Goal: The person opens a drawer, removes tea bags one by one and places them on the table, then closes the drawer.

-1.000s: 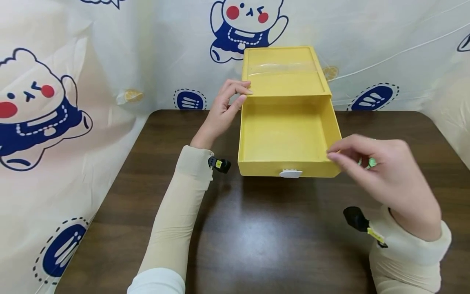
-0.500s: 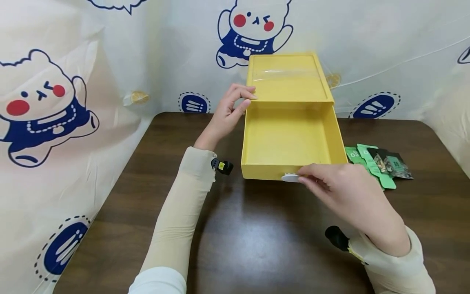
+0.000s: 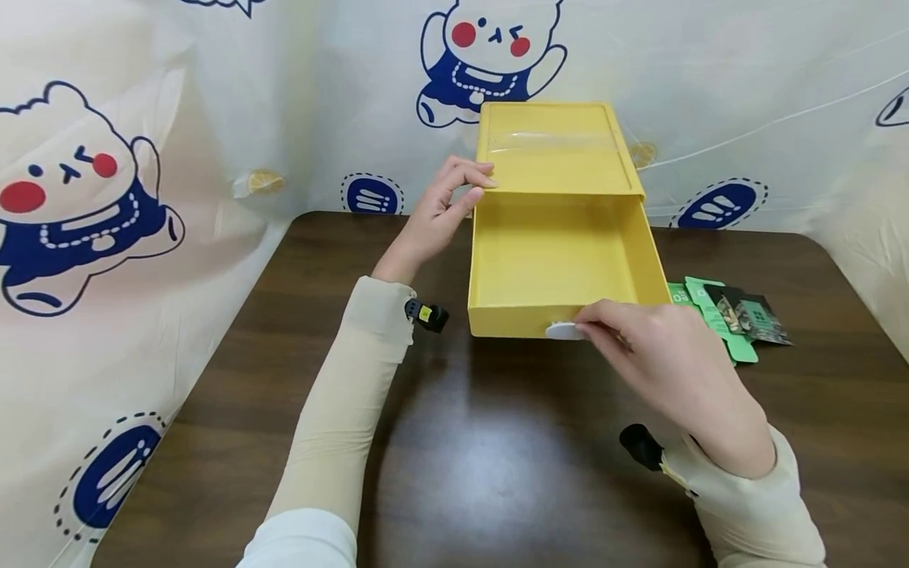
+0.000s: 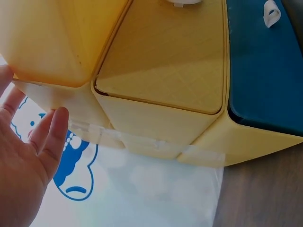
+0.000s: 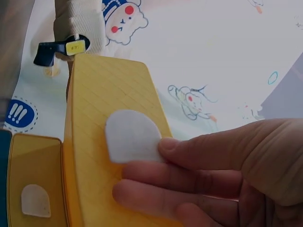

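Note:
A yellow drawer cabinet [image 3: 554, 150] stands at the back of the table, its top drawer [image 3: 506, 321] pulled well out with a bare yellow floor. On that drawer's front is a white tab handle [image 3: 563, 331]. My right hand [image 3: 671, 367] pinches the handle at its right edge; in the right wrist view the thumb lies on one side of the handle [image 5: 132, 137] and fingers on the other. My left hand [image 3: 429, 225] touches the left edge of the cabinet's top, and in the left wrist view its fingers are fairly straight and grip nothing.
Below are a shut yellow drawer [image 4: 165, 52] and a blue one [image 4: 265, 71], each with a pale tab. Green and dark flat packets [image 3: 738, 315] lie on the brown table [image 3: 490, 473], right of the cabinet. A printed cloth [image 3: 710, 87] hangs behind.
My right hand has moved left from the drawer's right front corner to the handle and pinches it, uncovering the packets. The drawer front now sits slightly nearer the cabinet. My left hand stays put.

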### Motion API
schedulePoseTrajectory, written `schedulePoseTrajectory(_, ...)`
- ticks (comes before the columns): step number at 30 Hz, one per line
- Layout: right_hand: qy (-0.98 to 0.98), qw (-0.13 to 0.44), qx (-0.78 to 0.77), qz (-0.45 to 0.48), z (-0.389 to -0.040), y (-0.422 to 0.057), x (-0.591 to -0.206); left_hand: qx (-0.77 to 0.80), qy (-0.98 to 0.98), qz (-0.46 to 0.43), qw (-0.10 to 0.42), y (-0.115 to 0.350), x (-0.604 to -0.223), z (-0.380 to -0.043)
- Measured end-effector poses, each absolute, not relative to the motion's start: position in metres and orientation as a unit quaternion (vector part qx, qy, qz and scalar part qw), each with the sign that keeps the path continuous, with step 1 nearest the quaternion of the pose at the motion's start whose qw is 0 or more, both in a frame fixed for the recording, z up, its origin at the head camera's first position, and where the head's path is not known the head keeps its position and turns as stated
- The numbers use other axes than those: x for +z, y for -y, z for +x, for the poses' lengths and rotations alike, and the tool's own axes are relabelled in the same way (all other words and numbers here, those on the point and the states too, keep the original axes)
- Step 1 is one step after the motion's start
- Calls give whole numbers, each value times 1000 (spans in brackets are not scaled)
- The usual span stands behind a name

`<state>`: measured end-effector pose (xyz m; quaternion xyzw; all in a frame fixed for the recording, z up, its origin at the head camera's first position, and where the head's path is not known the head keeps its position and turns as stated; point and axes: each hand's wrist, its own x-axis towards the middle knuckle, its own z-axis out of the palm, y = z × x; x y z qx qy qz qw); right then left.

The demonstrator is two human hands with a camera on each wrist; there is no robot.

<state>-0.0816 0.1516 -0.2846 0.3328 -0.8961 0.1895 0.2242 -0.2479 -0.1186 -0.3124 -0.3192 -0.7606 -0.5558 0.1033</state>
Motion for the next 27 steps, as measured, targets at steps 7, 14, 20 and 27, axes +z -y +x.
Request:
schedulePoseTrajectory(7,898,227,201,320,-99,-146,-281,-555,765,-314,85,121,-306,-251)
schedulePoseTrajectory(14,914,202,210,283,-118,-140,-282,-551,769,-320,54,122,-310,-251)
schedulePoseTrajectory(20,923,167,222,267,-137,-138,-279,-554,769,-314,59,124,-311,-250)
schedulePoseTrajectory(27,930,160,220,249,-164,-135,-277,-562,764,-311,64,125,-309,-250)
